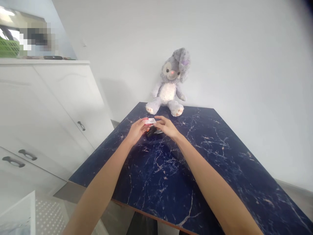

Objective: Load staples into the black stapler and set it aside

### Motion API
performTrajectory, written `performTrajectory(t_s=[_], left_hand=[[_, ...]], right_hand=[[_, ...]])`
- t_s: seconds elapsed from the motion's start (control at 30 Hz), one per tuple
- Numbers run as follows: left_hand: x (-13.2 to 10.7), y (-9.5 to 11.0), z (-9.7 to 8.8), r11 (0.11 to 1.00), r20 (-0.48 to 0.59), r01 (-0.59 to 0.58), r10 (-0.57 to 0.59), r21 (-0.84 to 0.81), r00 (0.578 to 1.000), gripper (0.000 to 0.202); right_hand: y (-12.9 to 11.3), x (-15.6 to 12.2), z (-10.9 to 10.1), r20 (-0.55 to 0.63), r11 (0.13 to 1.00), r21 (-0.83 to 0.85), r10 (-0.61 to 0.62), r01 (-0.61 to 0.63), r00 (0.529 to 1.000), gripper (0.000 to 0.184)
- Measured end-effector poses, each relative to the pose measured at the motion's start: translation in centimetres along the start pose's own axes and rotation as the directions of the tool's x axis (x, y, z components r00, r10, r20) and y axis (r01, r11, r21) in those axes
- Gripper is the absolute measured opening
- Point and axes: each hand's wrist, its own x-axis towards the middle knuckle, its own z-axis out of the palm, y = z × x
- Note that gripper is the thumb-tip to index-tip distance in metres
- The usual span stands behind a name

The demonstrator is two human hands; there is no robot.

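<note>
A small flat red-and-white box (150, 121) with fine print is held up over the table. My left hand (137, 130) pinches its left end between thumb and fingers. At its right end, the fingers and thumb of my right hand (167, 126) close round the edge. Just under the box and between my hands lie some dark objects (152, 132), one with an orange tip and one with a silvery strip; their kind is too small to make out, and my hands partly cover them.
A grey plush rabbit (168, 91) sits against the wall at the back of the dark blue marbled table (161, 182). White cabinets (61, 98) stand to the left, with a green basket (9, 48) on top. Below the front edge is a dark seat (143, 225).
</note>
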Motion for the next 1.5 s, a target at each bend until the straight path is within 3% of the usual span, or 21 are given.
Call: performTrajectory(t_s=[0.1,0.17,0.23,0.3,0.37,0.4,0.47,0.53,0.6,0.67,0.73,0.83,0.97,1.07,1.23,1.4,1.5], left_hand=[[0.5,0.1,-0.3,0.999,-0.033,-0.01,0.012,0.047,0.999,0.037],[0.9,0.2,-1.1,0.988,-0.182,-0.074,0.098,0.135,0.978,0.034],[1.2,0.3,-2.7,0.933,-0.364,-0.091,0.223,0.348,0.904,0.03],[1.1,0.4,-4.7,0.746,-0.437,0.039,0.347,0.665,0.83,0.023],[0.8,0.4,-6.5,0.463,-0.399,0.2,0.385,0.863,0.832,0.015],[0.7,0.4,-7.1,0.381,-0.389,0.238,0.392,0.893,0.834,0.013],[0.5,0.3,-7.6,0.293,-0.34,0.233,0.397,0.927,0.852,0.019],[0.5,0.2,-7.2,0.251,-0.189,0.099,0.362,0.963,0.913,0.032],[0.7,-0.2,-6.5,0.252,0.044,-0.115,0.27,0.961,0.962,0.046],[0.8,-0.9,-5.6,0.315,0.221,-0.278,0.204,0.908,0.954,0.052],[1.0,-1.6,-4.9,0.369,0.291,-0.344,0.192,0.864,0.937,0.051],[1.3,-2.4,-4.5,0.435,0.282,-0.342,0.199,0.833,0.939,0.05],[1.4,-2.4,-4.1,0.471,0.248,-0.296,0.162,0.831,0.955,0.051],[0.9,-2.3,-3.4,0.414,0.306,-0.313,0.087,0.855,0.948,0.051],[0.3,-2.5,-2.4,0.314,0.395,-0.401,0.085,0.861,0.915,0.063],[0.4,-1.0,-3.7,0.385,0.358,-0.361,0.083,0.849,0.93,0.038],[0.3,0.4,-4.8,0.407,0.186,-0.267,0.228,0.873,0.956,0.025]], right_hand=[[-0.1,0.1,-0.2,-0.037,0.989,-0.126,-0.08,0.075,0.996,0.045],[0.3,0.2,-0.6,-0.168,0.947,-0.304,-0.157,0.1,0.973,0.04],[1.2,0.2,-1.3,-0.345,0.89,-0.454,-0.213,0.036,0.914,0.035],[2.7,-0.1,-2.3,-0.5,0.847,-0.524,-0.215,-0.095,0.839,0.035],[4.6,-0.6,-3.4,-0.59,0.797,-0.552,-0.167,-0.244,0.79,0.037],[5.5,-0.9,-3.8,-0.591,0.776,-0.559,-0.126,-0.292,0.797,0.037],[6.8,-1.4,-4.3,-0.55,0.763,-0.564,-0.06,-0.317,0.833,0.037],[7.5,-1.7,-4.3,-0.498,0.771,-0.571,-0.054,-0.28,0.865,0.039],[7.5,-1.8,-3.9,-0.449,0.774,-0.593,-0.089,-0.222,0.889,0.044],[7.1,-1.8,-3.1,-0.366,0.783,-0.604,-0.107,-0.148,0.925,0.051],[6.6,-1.7,-2.2,-0.283,0.826,-0.556,-0.082,-0.093,0.956,0.059],[6.1,-1.5,-1.2,-0.253,0.909,-0.398,0.018,-0.121,0.967,0.069],[6.1,-1.3,-1.0,-0.261,0.961,-0.218,0.112,-0.172,0.959,0.067],[6.3,-1.4,-1.3,-0.311,0.964,-0.188,0.125,-0.189,0.942,0.064],[6.7,-0.6,-2.2,-0.509,0.971,-0.16,0.072,-0.176,0.858,0.052],[8.1,2.1,-3.7,-0.298,0.993,0.086,0.108,-0.086,0.948,0.061],[8.7,3.9,-4.4,-0.254,0.977,0.171,0.169,-0.127,0.952,0.066]])
